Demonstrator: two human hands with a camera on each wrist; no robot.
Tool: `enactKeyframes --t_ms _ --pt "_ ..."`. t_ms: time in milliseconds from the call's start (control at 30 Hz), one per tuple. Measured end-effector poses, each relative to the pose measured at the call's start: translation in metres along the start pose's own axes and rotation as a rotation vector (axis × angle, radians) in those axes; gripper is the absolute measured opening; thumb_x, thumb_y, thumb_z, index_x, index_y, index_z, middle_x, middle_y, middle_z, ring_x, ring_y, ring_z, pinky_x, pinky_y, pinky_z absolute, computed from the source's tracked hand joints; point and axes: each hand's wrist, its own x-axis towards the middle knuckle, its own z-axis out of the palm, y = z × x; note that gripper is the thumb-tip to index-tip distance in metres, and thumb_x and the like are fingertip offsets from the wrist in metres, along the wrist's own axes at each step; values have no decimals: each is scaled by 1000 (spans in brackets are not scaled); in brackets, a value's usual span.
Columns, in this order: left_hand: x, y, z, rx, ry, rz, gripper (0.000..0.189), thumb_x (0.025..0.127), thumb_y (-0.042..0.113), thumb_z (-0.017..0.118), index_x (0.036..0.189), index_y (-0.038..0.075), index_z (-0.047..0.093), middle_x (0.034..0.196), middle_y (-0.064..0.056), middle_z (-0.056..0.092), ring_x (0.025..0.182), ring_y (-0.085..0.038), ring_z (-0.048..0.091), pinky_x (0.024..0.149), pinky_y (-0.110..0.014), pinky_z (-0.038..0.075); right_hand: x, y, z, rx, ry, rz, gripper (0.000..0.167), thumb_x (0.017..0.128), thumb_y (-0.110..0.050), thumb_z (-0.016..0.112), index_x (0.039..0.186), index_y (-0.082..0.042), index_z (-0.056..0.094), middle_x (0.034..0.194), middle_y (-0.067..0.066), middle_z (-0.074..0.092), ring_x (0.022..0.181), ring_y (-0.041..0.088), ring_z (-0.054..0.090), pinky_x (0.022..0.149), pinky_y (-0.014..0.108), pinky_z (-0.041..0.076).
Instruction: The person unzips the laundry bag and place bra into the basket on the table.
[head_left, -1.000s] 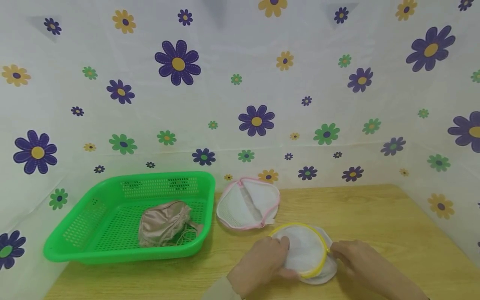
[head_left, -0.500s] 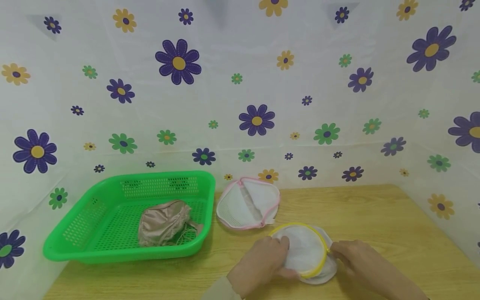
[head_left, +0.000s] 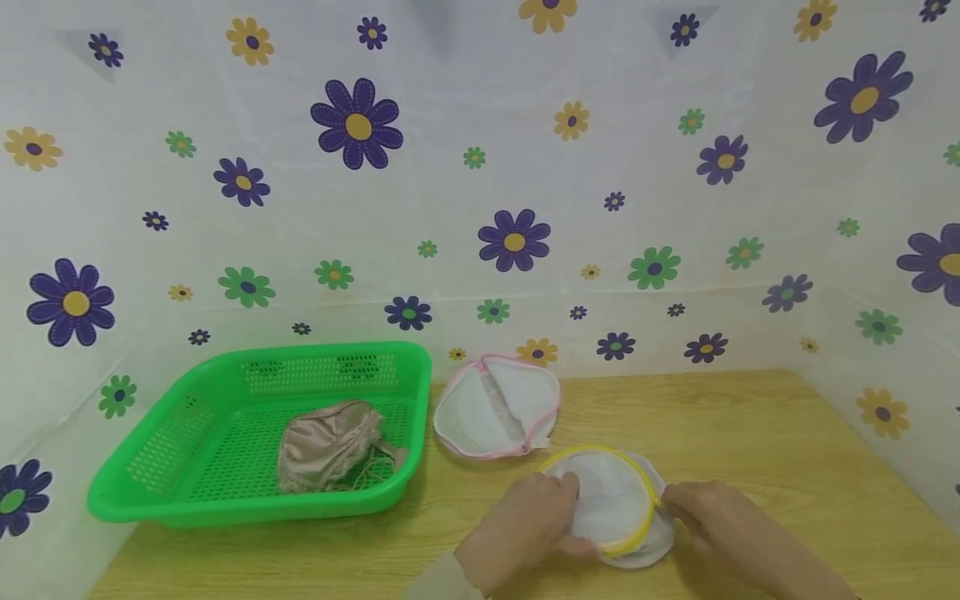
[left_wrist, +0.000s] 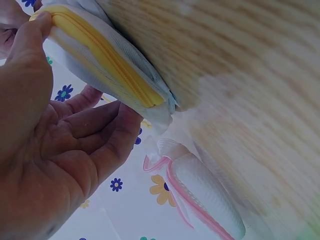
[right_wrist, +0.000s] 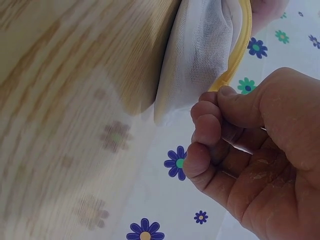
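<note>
A white mesh laundry bag [head_left: 609, 500] with a yellow zipper round its rim stands low over the table's near side. My left hand [head_left: 525, 521] grips its left side; in the left wrist view the thumb presses the yellow zipper band [left_wrist: 110, 60] and the fingers spread along the other side. At the right edge, my right hand [head_left: 716, 517] pinches the end of the yellow zipper between thumb and forefinger, the other fingers curled, as the right wrist view shows. Through the mesh [right_wrist: 207, 50] there, a brownish shade shows. The zipper pull itself is hidden by the fingertips.
A second mesh laundry bag [head_left: 465, 421], with pink trim, lies behind the left hand near the back of the wooden table [head_left: 757, 450]. At left stands a green basket [head_left: 247, 512] holding a beige satin garment [head_left: 326, 450] with lace. A flowered sheet [head_left: 427, 192] hangs behind.
</note>
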Motion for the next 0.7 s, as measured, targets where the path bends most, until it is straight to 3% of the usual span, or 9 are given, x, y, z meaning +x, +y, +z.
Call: enactKeyframes --t_ms 433,700 --pt "-1 2 0 47 23 3 64 79 72 69 97 11 58 73 1 61 61 -9 54 57 -22 46 -2 -2 -1 36 -12 10 24 92 1 63 86 -23 66 83 -16 69 72 -6 55 66 25 55" --pt "0 3 0 24 18 -5 61 80 68 71 97 11 59 72 1 61 61 -8 52 57 -22 45 -2 -3 -2 35 -30 29 24 92 1 63 87 -22 67 83 -15 70 71 -7 54 66 24 55"
